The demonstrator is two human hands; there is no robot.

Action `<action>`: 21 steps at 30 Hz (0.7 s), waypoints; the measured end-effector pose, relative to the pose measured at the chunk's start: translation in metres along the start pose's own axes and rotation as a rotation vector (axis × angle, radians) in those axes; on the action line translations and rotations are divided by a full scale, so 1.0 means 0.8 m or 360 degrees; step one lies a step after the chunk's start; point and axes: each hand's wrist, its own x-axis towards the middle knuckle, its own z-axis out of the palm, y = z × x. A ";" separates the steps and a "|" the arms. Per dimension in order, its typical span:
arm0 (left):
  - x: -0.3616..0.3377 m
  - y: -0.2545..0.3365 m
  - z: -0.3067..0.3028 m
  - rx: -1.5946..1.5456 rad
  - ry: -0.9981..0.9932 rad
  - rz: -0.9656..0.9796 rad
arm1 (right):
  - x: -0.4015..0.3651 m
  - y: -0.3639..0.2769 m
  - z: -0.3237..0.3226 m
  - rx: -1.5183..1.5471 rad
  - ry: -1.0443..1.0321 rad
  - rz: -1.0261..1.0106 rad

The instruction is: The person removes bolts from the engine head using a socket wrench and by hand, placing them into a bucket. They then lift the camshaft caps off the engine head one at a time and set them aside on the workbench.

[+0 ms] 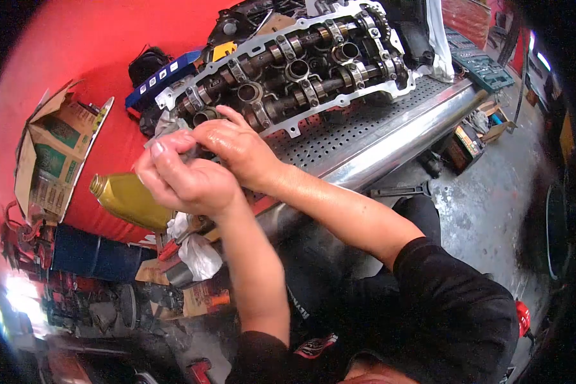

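Observation:
My left hand (189, 179) is closed, its fingers curled and the fingertips drawn together near my right hand. My right hand (240, 150), its skin shiny and wet-looking, has bent fingers meeting the left fingertips, with one finger sticking up. I cannot tell what, if anything, is pinched between them. A crumpled grey cloth (166, 123) shows just behind the fingers. Beyond both hands lies an engine cylinder head (281, 125) with camshafts, bearing caps and round tubes. Below my left hand is a yellow-gold bottle (128, 200) with an uncapped neck, partly hidden.
The cylinder head rests on a perforated metal bench (364, 125) with a rounded shiny edge. A blue box (160, 80) and an open cardboard box (61, 150) stand left. White crumpled cloth (200, 256) hangs below the bottle. A green tool case (480, 67) sits far right.

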 end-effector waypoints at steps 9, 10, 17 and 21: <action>0.011 -0.010 -0.005 0.0038 -0.0341 -0.0104 | 0.008 0.009 -0.010 -0.0057 0.0172 -0.0120; 0.014 -0.009 -0.012 -0.0108 -0.0493 -0.0132 | 0.007 0.008 -0.008 -0.0072 0.0182 -0.0109; 0.013 -0.006 -0.042 -0.0391 -0.0407 -0.0236 | -0.004 -0.017 0.004 -0.0221 0.0229 -0.0120; -0.026 0.032 -0.067 -0.0546 -0.0381 -0.0107 | -0.034 -0.059 -0.003 -0.0199 0.0261 -0.0175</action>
